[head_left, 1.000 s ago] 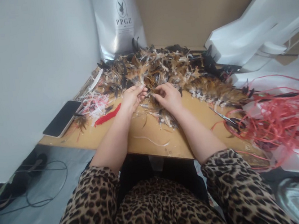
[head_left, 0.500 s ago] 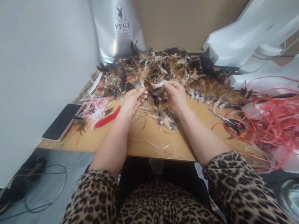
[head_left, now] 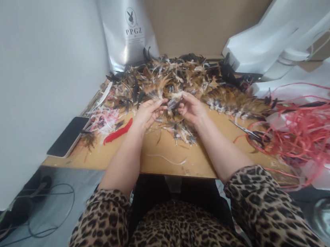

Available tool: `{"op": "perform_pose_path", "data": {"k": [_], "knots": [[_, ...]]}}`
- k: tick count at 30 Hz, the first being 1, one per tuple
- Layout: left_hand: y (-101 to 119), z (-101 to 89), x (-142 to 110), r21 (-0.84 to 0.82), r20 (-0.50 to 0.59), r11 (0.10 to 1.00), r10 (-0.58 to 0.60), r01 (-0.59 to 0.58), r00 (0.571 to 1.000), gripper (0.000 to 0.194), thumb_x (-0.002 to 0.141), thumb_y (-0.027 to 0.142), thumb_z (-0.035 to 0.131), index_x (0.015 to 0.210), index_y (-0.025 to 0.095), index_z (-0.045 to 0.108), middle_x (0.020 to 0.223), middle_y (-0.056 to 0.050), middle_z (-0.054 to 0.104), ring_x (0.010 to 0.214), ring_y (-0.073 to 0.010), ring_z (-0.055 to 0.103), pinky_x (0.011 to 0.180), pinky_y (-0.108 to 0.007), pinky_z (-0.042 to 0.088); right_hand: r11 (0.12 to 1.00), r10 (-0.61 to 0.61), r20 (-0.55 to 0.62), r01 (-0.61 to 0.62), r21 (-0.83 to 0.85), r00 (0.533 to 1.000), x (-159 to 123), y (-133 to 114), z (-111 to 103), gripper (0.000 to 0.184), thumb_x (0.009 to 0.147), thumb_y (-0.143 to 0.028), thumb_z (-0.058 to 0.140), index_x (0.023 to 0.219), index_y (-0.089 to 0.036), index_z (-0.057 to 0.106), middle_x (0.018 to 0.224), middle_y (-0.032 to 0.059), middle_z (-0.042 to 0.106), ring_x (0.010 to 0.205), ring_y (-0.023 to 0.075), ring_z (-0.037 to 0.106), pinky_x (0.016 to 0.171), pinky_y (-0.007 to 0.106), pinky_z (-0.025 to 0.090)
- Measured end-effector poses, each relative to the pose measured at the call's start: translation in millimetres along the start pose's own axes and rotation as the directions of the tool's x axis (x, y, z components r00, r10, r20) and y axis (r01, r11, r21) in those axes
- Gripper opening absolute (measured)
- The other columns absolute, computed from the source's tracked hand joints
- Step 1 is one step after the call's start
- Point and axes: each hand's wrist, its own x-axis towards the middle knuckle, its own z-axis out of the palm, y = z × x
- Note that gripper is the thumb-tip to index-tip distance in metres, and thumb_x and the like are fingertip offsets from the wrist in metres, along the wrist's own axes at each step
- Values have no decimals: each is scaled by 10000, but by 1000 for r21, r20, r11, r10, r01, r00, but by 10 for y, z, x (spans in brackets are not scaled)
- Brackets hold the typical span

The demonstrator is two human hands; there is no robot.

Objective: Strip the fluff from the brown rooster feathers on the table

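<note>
Both hands are over the table, just in front of a heap of brown, black and white feathers [head_left: 176, 68]. My left hand [head_left: 150, 114] pinches a fluffy brown feather [head_left: 157, 87] near its pale base, thumb against fingers. Close beside it, my right hand [head_left: 192, 107] pinches a greyish-white feather [head_left: 176, 95] between thumb and forefinger. Exactly how many feathers each hand holds is hard to make out. Below the hands lies a small bunch of feathers [head_left: 184, 131] on the tabletop. Brown feathers in a row [head_left: 240, 100] lie to the right.
On the left are a phone [head_left: 68, 137], pink and white scraps [head_left: 106, 118] and a red strip [head_left: 118, 131]. Scissors [head_left: 252, 132] lie right, beside tangled red plastic string [head_left: 313, 133]. A silver bag [head_left: 131, 47] stands behind the heap. The table's front edge [head_left: 177, 173] is near my body.
A greyish-white feather now shows more clearly at my right fingertips, which have tilted slightly. My left hand still pinches the brown feather in nearly the same place.
</note>
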Motion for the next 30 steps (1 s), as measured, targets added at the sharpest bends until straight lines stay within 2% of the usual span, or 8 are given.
{"op": "perform_pose_path", "data": {"k": [7, 10, 12, 14, 16, 20, 24, 30], "knots": [[-26, -4, 47, 32, -67, 999, -19, 21, 998, 64, 762, 131, 710, 795, 84, 684, 710, -43, 696, 580, -51, 647, 543, -120, 485, 976, -21, 11, 23, -215, 1000, -3, 83, -5, 358, 569, -358, 794, 798, -204, 566, 631, -68, 576, 484, 54, 498, 424, 174, 357], [13, -21, 51, 40, -95, 999, 22, -19, 995, 67, 761, 148, 713, 777, 89, 686, 670, -33, 684, 563, -43, 630, 534, -114, 472, 920, -233, -69, 197, -340, 970, 10, 81, -7, 330, 616, -361, 754, 871, -208, 610, 678, -51, 596, 509, 63, 504, 445, 187, 360], [41, -32, 48, 64, -117, 997, 58, -51, 991, 84, 752, 166, 722, 758, 92, 684, 642, -32, 678, 553, -44, 622, 529, -116, 463, 832, -415, -101, 332, -445, 904, 11, 49, -9, 299, 655, -371, 723, 890, -210, 629, 696, -41, 605, 539, 73, 506, 497, 205, 396], [54, -44, 46, 114, -122, 990, 94, -80, 988, 105, 738, 185, 734, 734, 93, 681, 614, -32, 674, 516, -39, 596, 506, -116, 440, 750, -498, -76, 386, -537, 864, 1, -2, -15, 263, 678, -394, 703, 845, -197, 651, 692, -25, 617, 575, 89, 516, 561, 231, 429], [54, -53, 43, 190, -102, 976, 128, -107, 987, 123, 725, 203, 743, 718, 95, 685, 604, -35, 678, 468, -28, 553, 472, -115, 407, 714, -442, -9, 346, -608, 897, -17, -55, -28, 261, 672, -417, 710, 773, -180, 672, 671, -10, 632, 594, 103, 523, 601, 252, 440], [50, -42, 16, 314, -35, 942, 135, -117, 990, 166, 696, 240, 765, 683, 93, 687, 627, -51, 692, 442, -28, 524, 457, -131, 386, 700, -156, 108, 187, -689, 982, -68, -129, -49, 280, 630, -408, 748, 747, -156, 715, 672, 2, 670, 595, 98, 525, 610, 249, 425], [54, 6, -25, 338, -4, 937, 97, -90, 995, 183, 681, 251, 778, 694, 90, 694, 625, -58, 691, 455, -41, 544, 480, -142, 410, 730, 4, 130, 86, -679, 992, -125, -139, -13, 269, 579, -352, 785, 737, -143, 724, 612, -2, 651, 530, 78, 485, 541, 231, 382], [-8, 23, -13, 317, 49, 944, 81, -92, 996, 189, 688, 257, 778, 669, 95, 683, 605, -46, 681, 437, -30, 533, 461, -131, 396, 840, 101, 180, 13, -542, 978, -112, -5, 2, 227, 579, -335, 790, 641, -154, 667, 509, -23, 587, 417, 42, 373, 419, 199, 245]]}}
